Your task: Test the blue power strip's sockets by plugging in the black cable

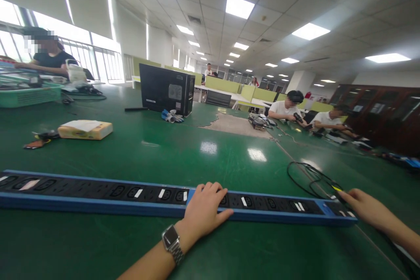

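A long blue power strip [108,210] with a row of black sockets and several white stickers lies across the green table in front of me. My left hand [205,210] rests on top of its middle, fingers stretched over the far edge and thumb apart. Beyond the strip's right end, my right hand [364,205] is closed in a pinch near a yellow tag [336,188] on a black cable [300,183]. This cable lies in loose loops behind the strip. My right fingertips are partly hidden.
A tissue pack [85,130] and small keys-like items [41,139] lie at left, near a green basket [29,94]. A black computer case [164,89] stands behind, with gloves [172,116] beside it. Several people sit around the table; a pile of parts [260,121] lies farther right.
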The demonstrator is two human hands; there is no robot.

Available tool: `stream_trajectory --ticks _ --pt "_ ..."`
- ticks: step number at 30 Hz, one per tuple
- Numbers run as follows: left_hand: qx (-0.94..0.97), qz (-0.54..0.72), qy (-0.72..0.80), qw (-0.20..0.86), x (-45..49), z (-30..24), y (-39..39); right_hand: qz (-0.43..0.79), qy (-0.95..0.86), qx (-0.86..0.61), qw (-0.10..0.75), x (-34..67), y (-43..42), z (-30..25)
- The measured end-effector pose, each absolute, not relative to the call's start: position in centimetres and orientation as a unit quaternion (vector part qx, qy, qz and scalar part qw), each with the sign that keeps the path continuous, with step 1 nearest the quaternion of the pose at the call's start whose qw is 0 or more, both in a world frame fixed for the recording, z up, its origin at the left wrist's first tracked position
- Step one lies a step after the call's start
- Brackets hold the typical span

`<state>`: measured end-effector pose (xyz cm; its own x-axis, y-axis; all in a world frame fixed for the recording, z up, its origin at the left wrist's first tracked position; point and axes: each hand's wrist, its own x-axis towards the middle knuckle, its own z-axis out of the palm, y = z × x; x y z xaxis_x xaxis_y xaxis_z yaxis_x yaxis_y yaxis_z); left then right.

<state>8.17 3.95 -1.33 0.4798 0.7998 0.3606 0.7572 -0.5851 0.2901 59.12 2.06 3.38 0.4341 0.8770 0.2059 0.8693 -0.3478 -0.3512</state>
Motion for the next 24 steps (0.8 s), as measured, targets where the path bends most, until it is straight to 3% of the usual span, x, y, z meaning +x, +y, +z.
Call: stream_trajectory --ticks 6,13,24 --pt "0.861 0.230 0.452 0.039 8.2 -1.3 4.0 0.023 -0.574 -0.809 0.125 61.7 1.1 1.2" --pt "0.862 0.226 0.454 0.031 8.3 -1.2 4.0 0.073 -0.597 -0.786 0.142 59.9 1.5 0.5" --pt "0.860 0.232 0.452 0.034 8.3 -1.4 4.0 0.047 -0.577 -0.810 0.093 59.5 3.0 0.3"
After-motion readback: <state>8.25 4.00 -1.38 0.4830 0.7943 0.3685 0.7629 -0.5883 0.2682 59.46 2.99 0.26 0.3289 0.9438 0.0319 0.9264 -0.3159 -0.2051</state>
